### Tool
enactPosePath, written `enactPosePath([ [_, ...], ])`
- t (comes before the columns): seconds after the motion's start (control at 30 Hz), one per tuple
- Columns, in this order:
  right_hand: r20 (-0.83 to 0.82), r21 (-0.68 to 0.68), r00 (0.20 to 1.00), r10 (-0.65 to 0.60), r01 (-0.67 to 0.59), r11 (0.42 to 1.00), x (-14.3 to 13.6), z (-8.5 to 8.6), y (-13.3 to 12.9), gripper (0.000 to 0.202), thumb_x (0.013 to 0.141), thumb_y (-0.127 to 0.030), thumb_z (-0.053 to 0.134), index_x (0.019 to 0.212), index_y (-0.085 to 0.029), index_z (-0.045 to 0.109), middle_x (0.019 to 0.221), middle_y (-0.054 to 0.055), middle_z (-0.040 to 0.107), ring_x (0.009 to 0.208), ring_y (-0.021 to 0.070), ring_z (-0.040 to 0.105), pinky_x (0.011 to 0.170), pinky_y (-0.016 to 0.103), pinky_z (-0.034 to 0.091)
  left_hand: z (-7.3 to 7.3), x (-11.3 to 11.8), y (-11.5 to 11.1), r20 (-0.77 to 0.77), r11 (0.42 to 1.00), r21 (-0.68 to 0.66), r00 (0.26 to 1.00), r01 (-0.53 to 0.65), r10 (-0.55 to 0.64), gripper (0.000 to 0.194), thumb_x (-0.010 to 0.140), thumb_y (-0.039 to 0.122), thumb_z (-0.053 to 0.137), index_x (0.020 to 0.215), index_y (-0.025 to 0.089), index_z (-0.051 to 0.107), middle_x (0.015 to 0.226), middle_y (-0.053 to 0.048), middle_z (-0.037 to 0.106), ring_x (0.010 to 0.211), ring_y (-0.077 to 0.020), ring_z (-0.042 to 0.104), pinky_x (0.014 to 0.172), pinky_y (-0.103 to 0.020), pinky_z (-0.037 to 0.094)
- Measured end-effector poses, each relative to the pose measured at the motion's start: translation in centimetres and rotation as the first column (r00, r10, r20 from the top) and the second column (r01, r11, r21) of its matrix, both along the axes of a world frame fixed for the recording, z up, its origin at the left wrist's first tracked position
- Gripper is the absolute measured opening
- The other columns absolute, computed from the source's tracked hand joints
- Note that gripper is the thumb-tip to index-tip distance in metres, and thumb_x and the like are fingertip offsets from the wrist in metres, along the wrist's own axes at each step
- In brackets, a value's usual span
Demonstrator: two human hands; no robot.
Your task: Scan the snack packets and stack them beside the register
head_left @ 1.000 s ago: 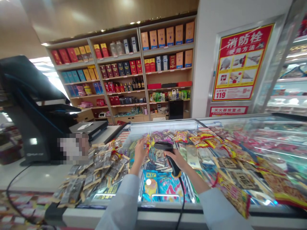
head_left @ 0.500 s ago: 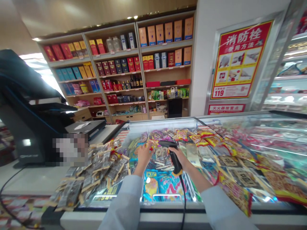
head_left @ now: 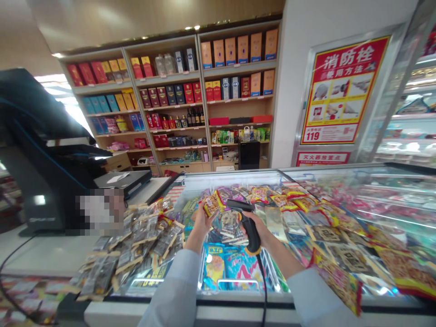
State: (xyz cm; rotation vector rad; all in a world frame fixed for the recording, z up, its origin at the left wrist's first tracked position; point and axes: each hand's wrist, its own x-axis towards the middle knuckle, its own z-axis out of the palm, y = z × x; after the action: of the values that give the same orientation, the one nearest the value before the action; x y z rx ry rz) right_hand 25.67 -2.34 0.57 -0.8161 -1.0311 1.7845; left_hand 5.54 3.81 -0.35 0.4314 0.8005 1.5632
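My right hand (head_left: 254, 225) grips a black barcode scanner (head_left: 252, 232) with a yellow-orange base, its cable hanging down past the near edge. The scanner's head points left toward a red and yellow snack packet (head_left: 211, 203). That packet is held up by my left hand (head_left: 201, 222), fingers closed on its lower left side. Both hands are over the glass top of a freezer chest (head_left: 235, 293). Under the glass lie blue packets (head_left: 235, 265). To the left of my left hand is a pile of small clear snack packs (head_left: 136, 245) with tan edges.
More red and yellow packets (head_left: 335, 277) are spread on the glass at right. A black checkout terminal (head_left: 41, 172) stands on the counter at left. Shelves of boxed goods (head_left: 175, 95) line the back wall. A red fire-hydrant poster (head_left: 344, 91) hangs at right.
The snack packet in my left hand is turned and lifted, so its front shows more. The scanner has shifted slightly lower; the view has moved a little.
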Motion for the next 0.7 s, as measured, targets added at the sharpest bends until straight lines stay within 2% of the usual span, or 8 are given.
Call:
enactPosePath([
  [0.13, 0.004, 0.009, 1.0, 0.024, -0.024, 1.0, 0.0, -0.2, 0.0, 0.033, 0.075, -0.049, 0.056, 0.07, -0.016, 0.057, 0.043, 0.0, 0.055, 0.033, 0.0093, 0.045, 0.035, 0.02, 0.034, 0.6, -0.5, -0.3, 0.142, 0.997, -0.063, 0.989, 0.047, -0.038, 0.023, 0.082, 0.03, 0.049, 0.098, 0.017, 0.06, 0.083, -0.005, 0.066, 0.077, -0.0191, 0.066, 0.071, -0.04, 0.057],
  [0.3, 0.023, -0.005, 0.999, 0.03, -0.03, 1.0, -0.2, -0.1, -0.2, 0.031, 0.074, -0.047, 0.057, 0.072, -0.016, 0.058, 0.043, 0.0, 0.056, 0.034, 0.009, 0.045, 0.036, 0.02, 0.034, 0.2, -0.7, 0.1, 0.218, 0.993, -0.067, 0.973, 0.1, -0.083, 0.031, 0.082, 0.025, 0.042, 0.105, 0.014, 0.06, 0.085, -0.009, 0.066, 0.075, -0.021, 0.065, 0.064, -0.037, 0.055],
  [0.4, 0.022, -0.005, 0.999, 0.029, -0.029, 1.0, -0.2, -0.1, -0.2, 0.03, 0.073, -0.046, 0.058, 0.071, -0.016, 0.057, 0.043, 0.0, 0.056, 0.034, 0.0093, 0.045, 0.036, 0.02, 0.035, -0.3, -0.3, 0.7, 0.286, 0.999, 0.012, 0.957, 0.04, -0.042, 0.037, 0.081, 0.021, 0.038, 0.11, 0.014, 0.061, 0.093, -0.011, 0.067, 0.082, -0.0212, 0.065, 0.065, -0.033, 0.054],
  [0.47, 0.024, 0.006, 0.999, 0.028, -0.029, 1.0, -0.2, -0.2, -0.1, 0.031, 0.072, -0.047, 0.058, 0.07, -0.016, 0.057, 0.042, 0.0, 0.055, 0.034, 0.0092, 0.044, 0.036, 0.02, 0.034, -0.6, 0.0, 1.0, 0.305, 0.995, 0.07, 0.952, -0.066, 0.041, 0.037, 0.082, 0.021, 0.037, 0.112, 0.017, 0.06, 0.099, -0.01, 0.067, 0.087, -0.0198, 0.065, 0.069, -0.031, 0.053],
  [0.57, 0.029, 0.02, 0.999, 0.045, -0.045, 0.999, -0.2, -0.4, 0.0, 0.033, 0.071, -0.049, 0.058, 0.07, -0.016, 0.057, 0.041, 0.0, 0.054, 0.033, 0.0092, 0.043, 0.036, 0.021, 0.034, -0.6, 0.3, 1.0, 0.215, 0.969, 0.133, 0.961, -0.206, 0.175, 0.036, 0.088, 0.031, 0.037, 0.115, 0.022, 0.058, 0.104, -0.007, 0.067, 0.094, -0.0182, 0.064, 0.075, -0.031, 0.053],
  [0.7, 0.044, 0.01, 0.995, 0.086, -0.087, 0.996, -0.2, -0.3, -0.4, 0.033, 0.071, -0.049, 0.058, 0.073, -0.016, 0.058, 0.042, 0.0, 0.054, 0.034, 0.0092, 0.043, 0.036, 0.02, 0.033, -0.1, 0.6, 0.5, -0.039, 0.925, 0.187, 0.938, -0.331, 0.344, 0.046, 0.092, 0.046, 0.026, 0.124, 0.027, 0.053, 0.112, -0.005, 0.065, 0.102, -0.0175, 0.062, 0.083, -0.033, 0.052],
])
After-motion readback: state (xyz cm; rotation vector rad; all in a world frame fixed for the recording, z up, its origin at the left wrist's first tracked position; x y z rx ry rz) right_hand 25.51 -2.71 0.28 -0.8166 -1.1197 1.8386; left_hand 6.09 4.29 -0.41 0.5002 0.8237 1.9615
